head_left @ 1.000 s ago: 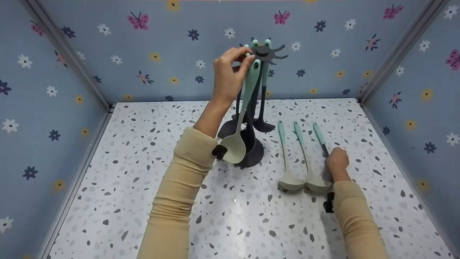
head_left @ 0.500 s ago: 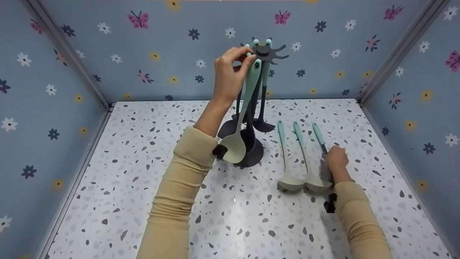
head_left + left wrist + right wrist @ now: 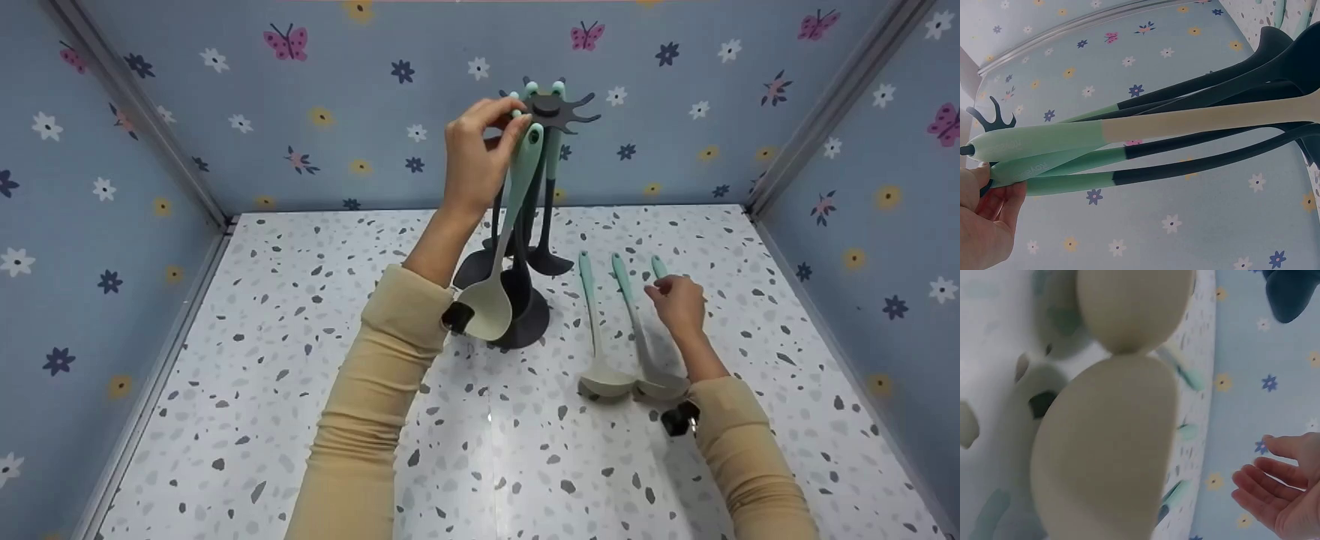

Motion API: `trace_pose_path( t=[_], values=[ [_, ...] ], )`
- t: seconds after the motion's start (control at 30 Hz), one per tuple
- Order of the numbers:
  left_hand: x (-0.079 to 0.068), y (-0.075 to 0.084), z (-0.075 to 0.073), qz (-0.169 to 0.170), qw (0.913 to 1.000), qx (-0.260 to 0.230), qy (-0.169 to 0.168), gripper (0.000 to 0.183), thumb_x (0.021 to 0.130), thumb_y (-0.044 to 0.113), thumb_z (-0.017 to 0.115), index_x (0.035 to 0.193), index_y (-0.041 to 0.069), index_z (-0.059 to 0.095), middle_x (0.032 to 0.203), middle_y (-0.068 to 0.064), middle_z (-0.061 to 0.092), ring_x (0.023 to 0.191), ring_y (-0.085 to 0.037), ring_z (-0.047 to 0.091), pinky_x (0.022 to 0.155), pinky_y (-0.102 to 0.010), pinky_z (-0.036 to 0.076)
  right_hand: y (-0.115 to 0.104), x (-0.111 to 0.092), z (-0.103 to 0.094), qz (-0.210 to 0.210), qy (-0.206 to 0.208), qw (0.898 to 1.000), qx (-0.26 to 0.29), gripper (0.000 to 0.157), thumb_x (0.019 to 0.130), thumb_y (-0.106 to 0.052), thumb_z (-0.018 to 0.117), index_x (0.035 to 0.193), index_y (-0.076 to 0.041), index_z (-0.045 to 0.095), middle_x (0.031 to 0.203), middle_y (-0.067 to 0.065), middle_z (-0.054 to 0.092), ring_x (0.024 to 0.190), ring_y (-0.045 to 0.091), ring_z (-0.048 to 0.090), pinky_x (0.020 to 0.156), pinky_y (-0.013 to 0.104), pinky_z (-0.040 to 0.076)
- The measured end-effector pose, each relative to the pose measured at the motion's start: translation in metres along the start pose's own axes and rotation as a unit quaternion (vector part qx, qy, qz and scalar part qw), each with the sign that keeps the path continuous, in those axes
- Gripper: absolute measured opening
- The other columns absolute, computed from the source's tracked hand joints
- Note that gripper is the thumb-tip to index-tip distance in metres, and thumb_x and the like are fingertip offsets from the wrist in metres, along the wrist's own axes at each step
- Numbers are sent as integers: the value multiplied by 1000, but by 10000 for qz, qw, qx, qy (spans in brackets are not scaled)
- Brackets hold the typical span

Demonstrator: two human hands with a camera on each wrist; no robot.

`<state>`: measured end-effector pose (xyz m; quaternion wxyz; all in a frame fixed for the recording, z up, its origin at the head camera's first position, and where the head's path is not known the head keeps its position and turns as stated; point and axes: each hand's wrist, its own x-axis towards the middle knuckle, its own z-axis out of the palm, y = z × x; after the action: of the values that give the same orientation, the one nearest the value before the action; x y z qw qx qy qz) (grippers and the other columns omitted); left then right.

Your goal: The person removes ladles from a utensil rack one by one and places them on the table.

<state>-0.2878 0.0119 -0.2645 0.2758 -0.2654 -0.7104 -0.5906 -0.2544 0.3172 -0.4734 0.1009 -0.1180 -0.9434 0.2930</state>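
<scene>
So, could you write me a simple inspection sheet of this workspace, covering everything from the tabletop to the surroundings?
Surface: white, grey-speckled tabletop.
Job's things: dark hook-armed rack, hung with a beige, mint-handled spoon and dark, mint-handled utensils; right of it lie two beige, mint-handled ladles and a mint-handled, dark-shafted utensil, its far end hidden.
Clutter: nothing seen.
Left hand: pinches, it seems, a hanging mint handle near the rack's top.
Right hand: holds nothing; fingers loosely bent, by the dark-shafted utensil.
Cables: nothing seen.
Surroundings: blue walls patterned with flowers and butterflies.
</scene>
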Motion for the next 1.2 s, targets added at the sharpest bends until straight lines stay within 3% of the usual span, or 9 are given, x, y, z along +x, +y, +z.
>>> trace_pose_path(
  t=[0.23, 0.43, 0.53, 0.73, 0.93, 1.1, 1.2],
  values=[
    [0, -1, 1, -35, 10000, -72, 33, 16, 85, 12, 59, 90, -3, 65, 83, -8, 59, 78, -13, 57, 66, -19, 51, -31, -3, 1, -863, 496, 9893, 1062, 23, 86, -14, 59, 96, 6, 63, 89, 20, 63, 79, 28, 58, 68, 37, 48],
    [2, -4, 3, -124, 9998, -115, 45, 16, 84, 9, 60, 91, -5, 65, 84, -11, 59, 80, -15, 58, 66, -19, 51, -56, -4, 4, -1573, 809, 9686, 1748, 23, 85, -17, 61, 98, 2, 65, 91, 15, 64, 81, 23, 60, 69, 32, 50],
    [2, -4, 3, -51, 9999, -83, 86, 16, 84, 9, 60, 90, -5, 65, 84, -11, 60, 79, -15, 58, 66, -19, 51, -66, -2, 7, -1898, 841, 9549, 2125, 22, 85, -15, 61, 98, 1, 65, 91, 13, 65, 81, 21, 61, 68, 24, 51],
    [0, 0, 1, 65, 10000, 27, 65, 16, 85, 12, 59, 89, -2, 65, 83, -9, 60, 79, -12, 58, 66, -19, 51, -91, -2, 10, -2341, 623, 9332, 2655, 21, 83, -10, 62, 99, 4, 64, 93, 17, 64, 83, 25, 61, 66, 12, 47],
    [-1, 0, 1, 59, 10000, 36, 49, 16, 85, 12, 59, 90, -2, 65, 84, -9, 59, 79, -12, 57, 67, -19, 51, -122, -11, -1, -2466, 220, 9268, 2826, 22, 83, 0, 59, 103, 10, 60, 99, 25, 60, 89, 30, 59, 73, 25, 50],
    [0, 1, 1, -81, 10000, -28, 31, 17, 85, 12, 60, 91, -3, 66, 84, -9, 60, 79, -13, 57, 67, -19, 51, -132, -5, 1, -2425, -127, 9165, 3178, 25, 83, 1, 59, 106, 11, 57, 103, 26, 58, 93, 32, 57, 76, 27, 49],
    [0, 1, 1, -151, 9999, -50, 25, 17, 84, 12, 60, 91, -2, 66, 85, -9, 60, 79, -14, 57, 67, -19, 50, -138, -3, 2, -2534, -272, 9075, 3339, 26, 83, 2, 58, 107, 13, 56, 104, 27, 57, 94, 34, 56, 79, 33, 48]
  ],
)
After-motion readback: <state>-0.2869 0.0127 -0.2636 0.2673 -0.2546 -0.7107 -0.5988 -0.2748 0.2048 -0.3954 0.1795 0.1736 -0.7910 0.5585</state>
